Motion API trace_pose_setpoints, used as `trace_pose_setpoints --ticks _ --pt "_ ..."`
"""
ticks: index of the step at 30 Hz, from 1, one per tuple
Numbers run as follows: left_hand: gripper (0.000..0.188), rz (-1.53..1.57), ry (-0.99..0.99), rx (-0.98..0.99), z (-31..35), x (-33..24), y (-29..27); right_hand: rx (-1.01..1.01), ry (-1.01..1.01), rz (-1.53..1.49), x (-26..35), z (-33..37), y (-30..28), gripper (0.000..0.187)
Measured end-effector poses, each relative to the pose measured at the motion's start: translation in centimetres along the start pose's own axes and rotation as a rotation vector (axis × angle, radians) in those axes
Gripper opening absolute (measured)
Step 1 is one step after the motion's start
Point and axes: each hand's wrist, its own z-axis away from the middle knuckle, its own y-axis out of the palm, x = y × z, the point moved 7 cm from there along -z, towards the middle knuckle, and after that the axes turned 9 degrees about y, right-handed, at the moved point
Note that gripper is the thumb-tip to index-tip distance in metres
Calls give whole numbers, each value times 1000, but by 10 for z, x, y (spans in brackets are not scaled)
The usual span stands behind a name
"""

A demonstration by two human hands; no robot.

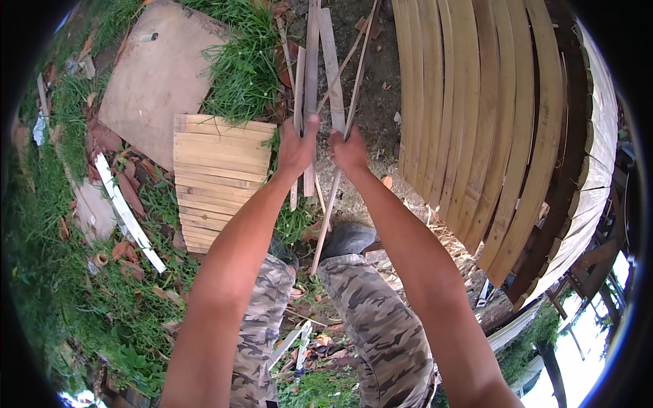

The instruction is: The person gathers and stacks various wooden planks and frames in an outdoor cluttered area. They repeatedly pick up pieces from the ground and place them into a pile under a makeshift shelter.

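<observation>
Both my arms stretch forward over the ground, each hand closed round long, narrow wooden strips. In my left hand (pixel 296 151) are flat greyish strips (pixel 312 58), their lower ends sticking out below the fist. My right hand (pixel 349 151) grips a wider pale strip (pixel 332 68) and a thin stick (pixel 358 71), which slants down past the wrist toward my shoe. Another thin stick crosses between the two bundles. The hands are close together but apart, and the strips' far ends run out of the top of the view.
To the right stands a large panel of bamboo slats (pixel 469 102). A smaller slatted panel (pixel 219 178) and a flat brown board (pixel 160 75) lie left. A white strip (pixel 129 214) rests among grass and dry leaves. My dark shoes (pixel 348 239) stand below the hands.
</observation>
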Motion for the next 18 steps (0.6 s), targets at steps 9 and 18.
trace_pose_setpoints --ticks 9,18 --pt "42 15 -176 24 -12 14 15 88 -149 -17 26 1 9 57" --pt "54 -315 -242 3 -10 10 11 -162 -5 159 15 -14 7 56"
